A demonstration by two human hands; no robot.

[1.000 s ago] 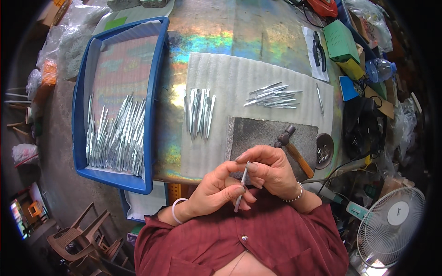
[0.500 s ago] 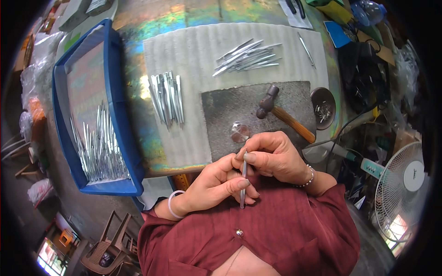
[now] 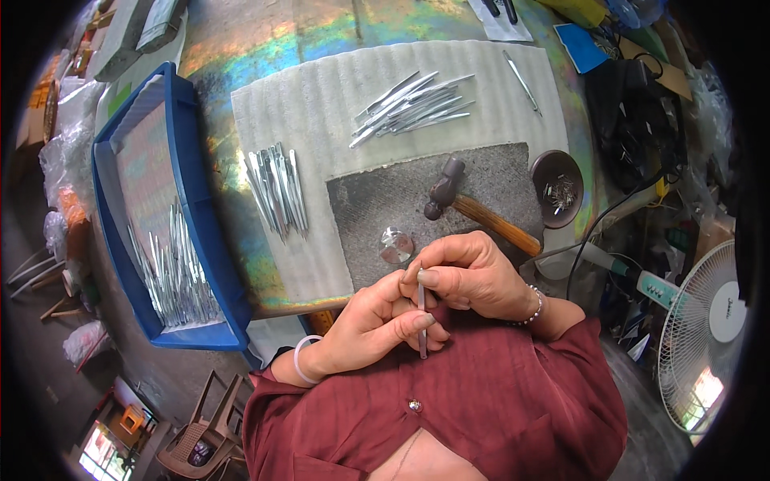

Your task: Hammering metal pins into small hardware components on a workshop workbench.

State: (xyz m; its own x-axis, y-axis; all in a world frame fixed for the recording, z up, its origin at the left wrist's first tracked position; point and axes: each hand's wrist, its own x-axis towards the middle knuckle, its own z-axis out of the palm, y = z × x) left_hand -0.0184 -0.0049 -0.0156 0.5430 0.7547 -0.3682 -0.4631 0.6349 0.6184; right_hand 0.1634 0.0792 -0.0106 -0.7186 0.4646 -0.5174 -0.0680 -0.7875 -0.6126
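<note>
A slim silver metal rod (image 3: 422, 298) is held close to my chest, beyond the table's near edge. My left hand (image 3: 385, 322) grips its middle between thumb and fingers, the lower end sticking out below. At the rod's upper end my right hand (image 3: 465, 272) pinches with thumb and forefinger; a small part there may be hidden by the fingers. Just beyond my hands a small clear round dish (image 3: 395, 244) rests on a dark grey mat (image 3: 369, 208). On the same mat lies a hammer (image 3: 493, 224) with a wooden handle, its head pointing away to the left.
Silver rods lie in a left bundle (image 3: 277, 192) and a far pile (image 3: 413, 108) on white foam (image 3: 321, 96); a single rod (image 3: 522, 82) lies farther right. A blue tray (image 3: 192, 172) holds several more. A brown bowl (image 3: 553, 215) contains small metal bits. A fan (image 3: 714, 321) stands right.
The view has shifted slightly, so the table things appear moved a little left. Both hands keep the same hold on the rod.
</note>
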